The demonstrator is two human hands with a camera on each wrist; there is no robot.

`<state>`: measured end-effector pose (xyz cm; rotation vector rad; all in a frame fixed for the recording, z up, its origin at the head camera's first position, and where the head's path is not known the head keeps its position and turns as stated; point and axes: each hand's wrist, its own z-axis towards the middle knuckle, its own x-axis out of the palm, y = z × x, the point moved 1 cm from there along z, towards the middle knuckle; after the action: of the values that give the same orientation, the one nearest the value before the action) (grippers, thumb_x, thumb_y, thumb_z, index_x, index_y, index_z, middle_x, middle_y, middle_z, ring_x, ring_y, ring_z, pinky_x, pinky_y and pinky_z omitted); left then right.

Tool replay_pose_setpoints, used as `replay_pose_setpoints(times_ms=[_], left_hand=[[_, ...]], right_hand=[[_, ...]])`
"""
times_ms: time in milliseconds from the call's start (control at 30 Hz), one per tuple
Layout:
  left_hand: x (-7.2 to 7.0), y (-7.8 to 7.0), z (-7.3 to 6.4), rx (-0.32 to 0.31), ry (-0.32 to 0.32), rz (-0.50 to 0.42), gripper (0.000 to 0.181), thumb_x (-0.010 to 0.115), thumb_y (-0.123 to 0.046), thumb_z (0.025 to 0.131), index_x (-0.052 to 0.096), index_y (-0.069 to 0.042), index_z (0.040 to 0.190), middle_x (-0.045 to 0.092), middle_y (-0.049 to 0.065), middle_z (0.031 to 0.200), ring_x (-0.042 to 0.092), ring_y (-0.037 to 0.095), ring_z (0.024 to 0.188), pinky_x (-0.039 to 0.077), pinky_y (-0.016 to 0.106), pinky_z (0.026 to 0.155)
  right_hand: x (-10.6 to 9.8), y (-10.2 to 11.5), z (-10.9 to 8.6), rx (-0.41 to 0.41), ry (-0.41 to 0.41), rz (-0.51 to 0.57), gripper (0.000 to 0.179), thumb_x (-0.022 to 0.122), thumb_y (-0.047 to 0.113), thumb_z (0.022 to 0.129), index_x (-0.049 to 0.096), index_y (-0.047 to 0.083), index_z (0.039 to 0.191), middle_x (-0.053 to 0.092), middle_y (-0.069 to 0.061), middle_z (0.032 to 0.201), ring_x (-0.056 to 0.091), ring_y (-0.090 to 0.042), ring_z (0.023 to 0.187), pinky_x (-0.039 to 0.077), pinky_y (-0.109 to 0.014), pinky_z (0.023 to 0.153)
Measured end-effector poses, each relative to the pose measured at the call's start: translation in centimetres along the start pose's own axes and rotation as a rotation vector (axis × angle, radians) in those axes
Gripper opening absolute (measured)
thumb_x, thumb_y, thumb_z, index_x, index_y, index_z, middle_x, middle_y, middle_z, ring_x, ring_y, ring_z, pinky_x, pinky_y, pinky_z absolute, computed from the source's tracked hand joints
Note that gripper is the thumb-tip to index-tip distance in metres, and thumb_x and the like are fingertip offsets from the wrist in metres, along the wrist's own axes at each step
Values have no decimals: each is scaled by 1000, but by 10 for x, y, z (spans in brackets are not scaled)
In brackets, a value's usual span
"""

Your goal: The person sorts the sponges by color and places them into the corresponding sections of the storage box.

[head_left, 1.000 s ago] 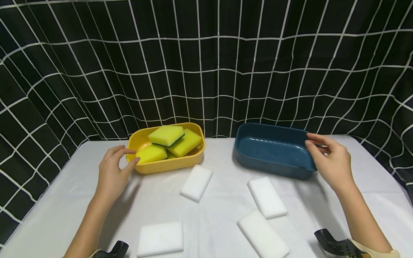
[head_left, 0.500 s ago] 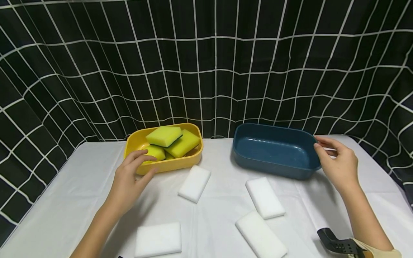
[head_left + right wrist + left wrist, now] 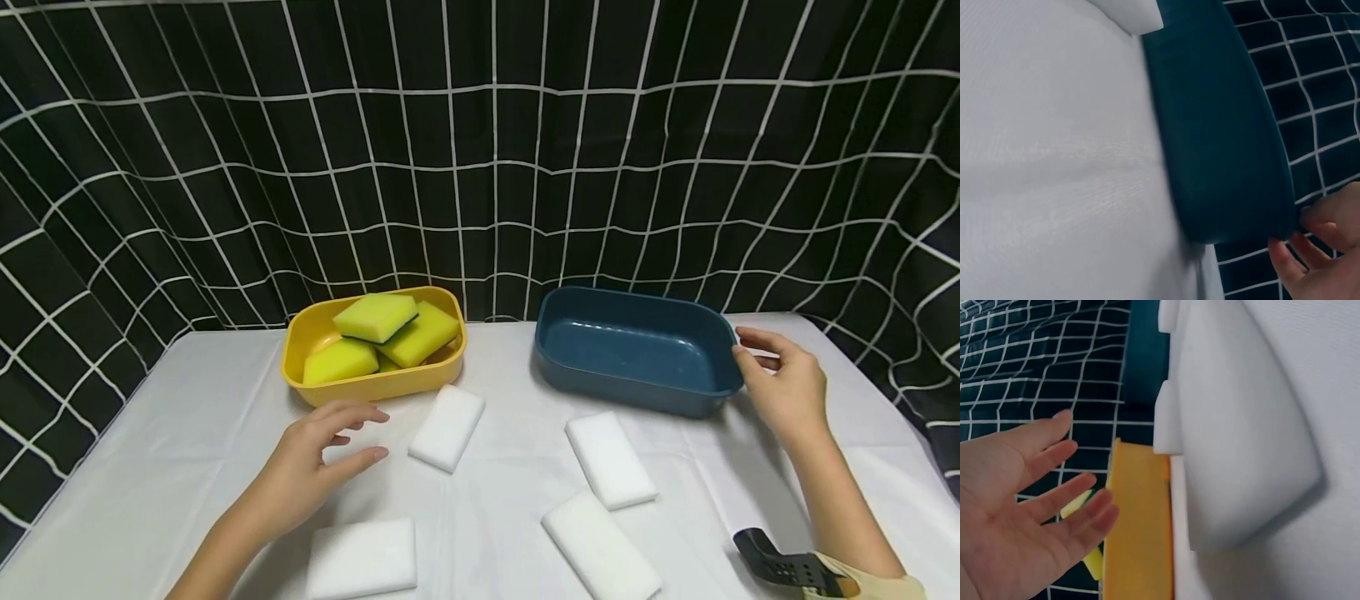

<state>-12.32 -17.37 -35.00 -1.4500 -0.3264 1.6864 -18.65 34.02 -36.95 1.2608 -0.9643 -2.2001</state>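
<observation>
L hand (image 3: 322,454) is released: fingers spread, held low over the cloth-covered bench (image 3: 480,542) in front of the yellow tub (image 3: 382,387), w/ the mid white block (image 3: 447,429) just past its fingertips & the front-L white block (image 3: 363,558) nearby. Yel. sponges (image 3: 375,317) w/ dk. scouring backs are piled in the yellow tub. R end of the blue tub (image 3: 630,387) is touched by R hand (image 3: 787,379) fingertips; whether rim is pinched can't be told. Blue tub is stood upright, back R of bench. R-side white blocks (image 3: 611,460) (2) are laid in front of it, v. close tog. Bench is backed by a blk. curtain (image 3: 420,200) w/ white grid.
</observation>
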Motion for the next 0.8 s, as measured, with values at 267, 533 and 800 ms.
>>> replay_pose_setpoints(times_ms=[267,533,800], left_hand=[[2,9,-12,-17,192,-79,35,81,-29,95,73,-14,125,71,0,126,69,28,108,60,31,89],[9,17,-21,48,316,-142,37,86,-34,90,73,-17,121,72,-1,117,66,18,102,57,30,87],[20,23,-30,44,363,-191,48,92,-35,83,72,-17,123,71,-2,115,63,10,97,54,26,84]], right_hand=[[5,-5,-1,1,38,-23,38,57,6,104,61,-13,137,63,-37,132,40,34,72,40,-2,61],[5,-14,1,43,49,-35,40,57,12,106,61,-10,138,65,-35,131,43,30,70,41,-5,61],[7,-17,3,102,19,8,40,60,13,104,64,-10,136,66,9,92,49,24,64,44,-7,58]])
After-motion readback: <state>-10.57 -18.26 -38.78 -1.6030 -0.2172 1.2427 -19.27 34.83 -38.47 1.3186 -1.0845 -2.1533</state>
